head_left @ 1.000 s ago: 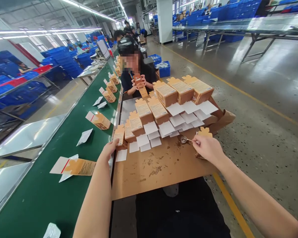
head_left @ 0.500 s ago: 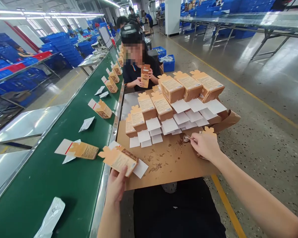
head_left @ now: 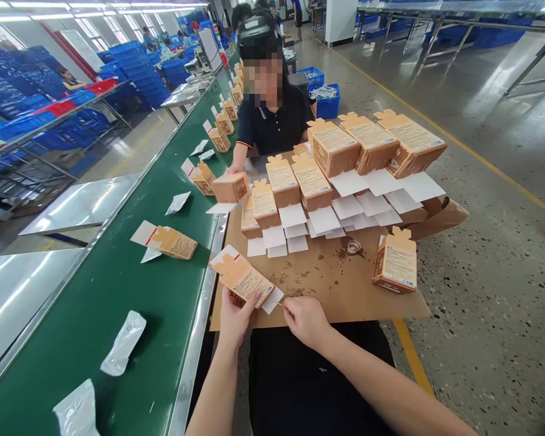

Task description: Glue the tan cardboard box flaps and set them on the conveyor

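Observation:
My left hand (head_left: 237,315) grips a tan printed carton (head_left: 245,280), tilted over the cardboard sheet's near-left edge. A white flap (head_left: 272,300) sticks out of its lower end. My right hand (head_left: 306,321) pinches a thin light stick (head_left: 280,304), whose tip is at that flap; whether they touch I cannot tell. A small clear round dish (head_left: 353,246) sits on the brown cardboard sheet (head_left: 309,303) among dark wet spots. Another carton (head_left: 395,264) stands to its right.
Several stacked cartons (head_left: 315,181) with white flaps fill the sheet's far side. Along the left runs a green conveyor belt (head_left: 113,278) carrying cartons and white packets (head_left: 124,343). Across from me a person (head_left: 272,121) holds a blurred carton (head_left: 231,189) over the belt's edge.
My right hand has moved left from the dish to the carton in my left hand. The person opposite has swung a carton toward the belt. The view has shifted.

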Demonstrator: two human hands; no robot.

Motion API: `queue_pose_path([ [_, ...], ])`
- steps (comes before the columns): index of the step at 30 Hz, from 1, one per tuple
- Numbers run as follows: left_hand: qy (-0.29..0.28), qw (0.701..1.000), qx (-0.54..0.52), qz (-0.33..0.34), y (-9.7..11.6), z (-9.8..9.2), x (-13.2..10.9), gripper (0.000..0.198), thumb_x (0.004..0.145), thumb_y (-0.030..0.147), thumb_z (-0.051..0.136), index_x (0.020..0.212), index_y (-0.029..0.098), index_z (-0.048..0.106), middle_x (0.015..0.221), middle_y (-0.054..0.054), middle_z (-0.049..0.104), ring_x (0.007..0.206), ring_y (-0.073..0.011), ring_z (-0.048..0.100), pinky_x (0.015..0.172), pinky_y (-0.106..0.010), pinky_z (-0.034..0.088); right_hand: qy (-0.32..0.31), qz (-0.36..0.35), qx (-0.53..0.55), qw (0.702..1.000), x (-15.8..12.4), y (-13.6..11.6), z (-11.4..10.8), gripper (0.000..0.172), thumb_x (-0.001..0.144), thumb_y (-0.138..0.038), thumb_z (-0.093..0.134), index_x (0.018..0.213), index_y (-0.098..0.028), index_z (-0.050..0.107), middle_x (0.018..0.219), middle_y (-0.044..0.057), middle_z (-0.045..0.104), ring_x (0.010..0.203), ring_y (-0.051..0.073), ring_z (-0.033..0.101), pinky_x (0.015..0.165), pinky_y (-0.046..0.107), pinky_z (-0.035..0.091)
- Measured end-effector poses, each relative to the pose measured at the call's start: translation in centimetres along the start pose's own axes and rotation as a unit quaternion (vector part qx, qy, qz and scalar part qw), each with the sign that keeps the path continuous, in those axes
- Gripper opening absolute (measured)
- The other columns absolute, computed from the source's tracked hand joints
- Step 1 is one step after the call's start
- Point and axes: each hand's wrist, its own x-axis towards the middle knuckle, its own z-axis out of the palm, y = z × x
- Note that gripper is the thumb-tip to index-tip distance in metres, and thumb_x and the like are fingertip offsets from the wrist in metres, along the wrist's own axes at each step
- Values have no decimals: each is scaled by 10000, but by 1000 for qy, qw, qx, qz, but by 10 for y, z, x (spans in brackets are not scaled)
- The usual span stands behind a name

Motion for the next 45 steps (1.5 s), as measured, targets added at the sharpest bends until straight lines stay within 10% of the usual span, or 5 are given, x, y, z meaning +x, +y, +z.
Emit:
queue_pose_path([
  [23, 105, 966, 194, 134, -28, 12, -31, 815, 693, 685, 1043, 1245, 298, 585, 1186, -91, 771, 1131, -398, 837, 989, -577, 715, 132, 91, 98, 982, -62, 7, -57, 431, 1157, -394, 567, 771, -273, 717, 580, -19, 620, 510, 151, 556, 580, 275, 487],
  [31, 306, 932, 159, 111, 10, -94, 29, 989, 588, 614, 1108, 1294, 302, 490, 1445, -155, 741, 1427, -443, 767, 1269, -713, 611, 156, 112, 115, 975, -66, 10, -80, 547, 1194, -542, 576, 732, -280, 702, 570, -36, 538, 495, 153, 489, 540, 291, 449],
  [36, 306, 936, 170, 45, 22, -140, 58, 1045, 542, 500, 1136, 1353, 270, 518, 1451, -174, 737, 1523, -453, 720, 1359, -674, 540, 162, 116, 155, 968, -66, 17, -89, 483, 1159, -533, 641, 769, -274, 759, 578, -34, 540, 477, 152, 471, 499, 298, 425],
  [41, 394, 894, 155, 148, 7, -129, 37, 1179, 587, 502, 1091, 1553, 222, 475, 1655, -243, 586, 1619, -439, 617, 1414, -635, 472, 177, 121, 153, 965, -66, 27, -101, 422, 1115, -498, 684, 772, -284, 804, 578, -9, 586, 481, 181, 515, 485, 316, 455],
  [45, 336, 903, 101, 250, 24, -86, 39, 751, 800, 579, 920, 1397, 242, 613, 1492, -172, 664, 1442, -389, 723, 1303, -599, 582, 202, 126, 140, 961, -67, 32, -108, 395, 1089, -513, 711, 777, -298, 823, 586, 1, 611, 480, 201, 539, 471, 329, 475],
])
